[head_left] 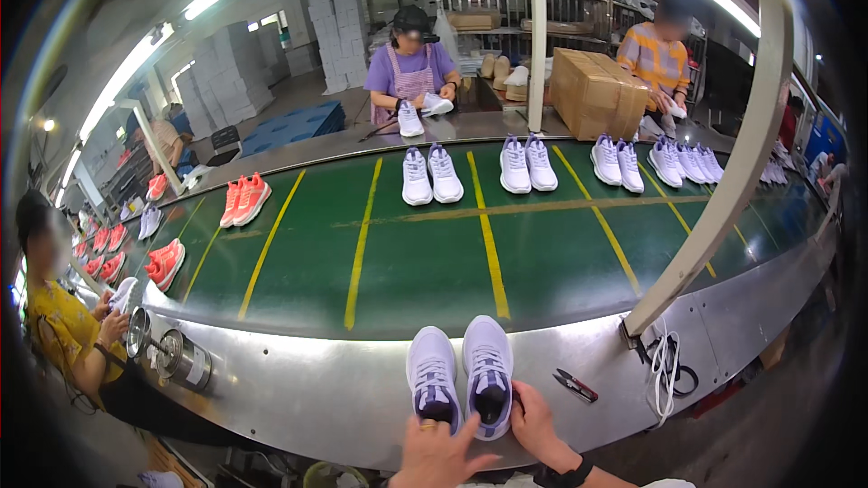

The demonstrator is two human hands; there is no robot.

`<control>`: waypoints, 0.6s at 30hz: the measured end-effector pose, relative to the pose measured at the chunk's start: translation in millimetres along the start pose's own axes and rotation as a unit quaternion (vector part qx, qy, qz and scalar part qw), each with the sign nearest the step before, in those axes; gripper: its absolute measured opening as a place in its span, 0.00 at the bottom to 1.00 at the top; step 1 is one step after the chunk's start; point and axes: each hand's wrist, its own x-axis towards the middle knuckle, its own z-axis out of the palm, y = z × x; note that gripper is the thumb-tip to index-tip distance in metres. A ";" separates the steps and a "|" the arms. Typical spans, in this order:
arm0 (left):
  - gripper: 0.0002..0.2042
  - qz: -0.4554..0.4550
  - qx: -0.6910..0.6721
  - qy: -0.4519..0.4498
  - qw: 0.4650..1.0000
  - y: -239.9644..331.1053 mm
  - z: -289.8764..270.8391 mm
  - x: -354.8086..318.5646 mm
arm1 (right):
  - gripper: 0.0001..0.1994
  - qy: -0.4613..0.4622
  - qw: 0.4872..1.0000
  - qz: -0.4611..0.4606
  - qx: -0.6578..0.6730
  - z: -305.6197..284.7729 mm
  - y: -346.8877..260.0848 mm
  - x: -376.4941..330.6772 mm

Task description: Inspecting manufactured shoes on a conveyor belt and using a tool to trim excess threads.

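Observation:
Two white-lavender sneakers with purple linings stand side by side on the metal ledge in front of me, toes pointing away. My left hand is at the heel of the left sneaker. Its fingers touch the collar, and the thumb is spread away toward the other shoe. Around the outer heel side of the right sneaker, my right hand is closed, with some fingers hidden behind the shoe. A pair of small thread snips lies on the ledge to the right.
A green conveyor belt with yellow lines carries white pairs and coral sneakers. A metal can stands left; a white cord lies by a slanted post. Co-workers handle shoes across the belt and at left.

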 end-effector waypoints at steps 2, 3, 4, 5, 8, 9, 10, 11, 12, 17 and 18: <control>0.26 0.016 0.013 -0.065 0.998 0.6 22.8 6.5 | 0.19 0.002 1.000 0.004 0.013 0.4 0.9 0.4; 0.26 0.018 0.003 -0.046 0.999 -3.0 34.8 13.8 | 0.19 -0.004 1.000 0.005 0.015 -2.3 3.0 0.1; 0.25 0.024 -0.006 -0.028 0.999 -7.6 44.8 20.8 | 0.20 -0.006 1.000 0.008 0.017 -6.3 5.3 0.4; 0.25 0.023 -0.004 -0.027 0.999 -14.9 48.9 27.3 | 0.20 -0.006 1.000 0.006 0.019 -13.9 1.1 3.0; 0.23 0.056 -0.041 0.010 0.998 -48.3 50.0 46.9 | 0.19 -0.065 0.997 0.031 0.027 -40.7 -7.7 9.1; 0.23 0.046 -0.028 0.008 0.999 -61.5 53.5 56.2 | 0.19 -0.033 0.998 -0.007 -0.050 -49.5 0.8 9.0; 0.23 0.039 -0.034 -0.003 0.999 -77.3 53.9 67.8 | 0.18 0.000 0.991 -0.044 -0.128 -58.3 9.4 8.2; 0.24 0.035 -0.041 -0.015 0.998 -93.5 54.8 80.7 | 0.18 0.007 0.990 -0.042 -0.131 -68.5 17.7 5.4; 0.25 0.029 -0.026 -0.004 0.999 -111.9 58.7 90.5 | 0.18 0.013 0.982 -0.036 -0.183 -77.6 25.2 2.5; 0.27 -0.017 0.058 0.039 0.997 -204.1 60.2 137.5 | 0.18 0.006 0.963 -0.032 -0.269 -101.3 50.7 -14.0; 0.27 -0.042 0.080 0.039 0.995 -221.8 55.4 145.8 | 0.18 0.009 0.962 -0.033 -0.269 -100.1 55.2 -17.4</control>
